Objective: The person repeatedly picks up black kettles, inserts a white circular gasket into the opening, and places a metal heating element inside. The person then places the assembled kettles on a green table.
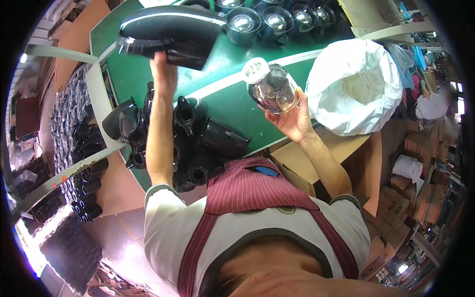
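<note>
My left hand (164, 74) grips a large glossy black jug shell (173, 37), lying sideways above the green table and smeared by motion. Only part of the fingers shows beneath it. In my right hand (295, 118) is a shiny mirrored glass liner (273, 91), tilted, with a round white piece (256, 71) at its upper end. My fingers wrap round its lower part, apart from the black shell. Close to my left forearm, several black jug bodies (185, 116) stand or lie on the near left of the table (232, 111).
Black vessels with shiny insides (243, 24) line the table's far side. At the right, a white plastic bag (326, 74) with pale contents rests by an open cardboard box (302, 153). Stacked black jugs (74, 133) are at left. Another person (434, 104) is far right.
</note>
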### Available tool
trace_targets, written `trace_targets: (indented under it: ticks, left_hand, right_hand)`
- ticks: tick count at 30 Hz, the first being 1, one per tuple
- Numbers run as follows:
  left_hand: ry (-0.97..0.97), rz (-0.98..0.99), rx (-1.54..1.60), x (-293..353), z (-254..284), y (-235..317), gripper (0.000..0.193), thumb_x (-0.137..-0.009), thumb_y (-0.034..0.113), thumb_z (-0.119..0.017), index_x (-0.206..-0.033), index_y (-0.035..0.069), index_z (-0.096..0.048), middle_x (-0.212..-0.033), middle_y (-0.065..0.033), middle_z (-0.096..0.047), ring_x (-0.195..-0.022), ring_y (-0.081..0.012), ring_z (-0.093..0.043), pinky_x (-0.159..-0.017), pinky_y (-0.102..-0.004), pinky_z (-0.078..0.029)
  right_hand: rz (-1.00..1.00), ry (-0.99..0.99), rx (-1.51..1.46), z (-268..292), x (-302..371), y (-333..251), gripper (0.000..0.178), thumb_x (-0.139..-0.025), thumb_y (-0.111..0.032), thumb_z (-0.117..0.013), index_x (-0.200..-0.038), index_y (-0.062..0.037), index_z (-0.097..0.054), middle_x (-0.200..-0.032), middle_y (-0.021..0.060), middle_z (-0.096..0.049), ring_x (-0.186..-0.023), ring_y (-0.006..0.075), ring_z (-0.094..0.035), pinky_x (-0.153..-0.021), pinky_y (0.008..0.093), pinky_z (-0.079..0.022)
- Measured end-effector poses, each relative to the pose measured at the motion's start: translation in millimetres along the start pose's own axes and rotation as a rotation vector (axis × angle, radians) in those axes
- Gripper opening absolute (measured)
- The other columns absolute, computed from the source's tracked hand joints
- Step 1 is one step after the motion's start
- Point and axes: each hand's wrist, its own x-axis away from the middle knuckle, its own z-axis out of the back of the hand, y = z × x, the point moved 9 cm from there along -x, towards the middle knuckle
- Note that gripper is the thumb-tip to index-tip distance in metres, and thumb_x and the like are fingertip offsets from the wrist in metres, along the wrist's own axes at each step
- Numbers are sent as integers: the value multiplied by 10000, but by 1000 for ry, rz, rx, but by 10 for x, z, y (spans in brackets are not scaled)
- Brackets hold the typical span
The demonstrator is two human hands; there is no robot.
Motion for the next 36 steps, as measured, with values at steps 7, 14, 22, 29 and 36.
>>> trace_targets:
  ticks: [7,14,22,29,36]
  left_hand:
    - [-329,372,-634,1398,-1354,-469,1042,-568,246,-965,-1392,-37,-393,-1315,-115,-551,-1225,-220,-526,-1090,-396,-408]
    - [-478,307,-608,1593,-1971,-340,1257,-508,277,-1006,-1467,-18,-249,-1407,-133,-451,-1302,-240,-456,-1141,-401,-347]
    - [-684,77,-797,1666,-2368,-213,1222,-505,271,-997,-1457,-32,-292,-1408,-146,-456,-1331,-245,-428,-1148,-410,-323]
    - [-686,152,-742,1637,-2395,-204,1271,-476,289,-999,-1478,-28,-284,-1432,-178,-444,-1340,-279,-433,-1148,-423,-324]
    - [-667,-91,-821,1569,-2558,63,1244,-492,299,-990,-1477,-12,-298,-1381,-180,-464,-1290,-302,-478,-1110,-427,-359]
  right_hand:
    - [30,-280,-15,-169,248,31,722,-924,-632,-538,-1444,-140,-440,-1428,48,-534,-1246,232,-546,-1035,464,-468]
    - [465,-236,1250,262,819,-199,556,-888,-102,-715,-1387,-41,-478,-1455,124,-491,-1312,178,-491,-1098,356,-413]
    - [247,-660,-80,281,1086,-186,563,-955,-189,-595,-1460,-34,-401,-1445,158,-496,-1266,330,-543,-1006,505,-499]
    - [207,-290,-179,558,1017,-184,587,-845,-1,-693,-1388,-54,-477,-1334,141,-588,-1095,265,-644,-762,407,-615]
    - [303,-416,15,294,939,-256,602,-899,-192,-692,-1429,-61,-440,-1392,124,-542,-1183,296,-585,-977,441,-532]
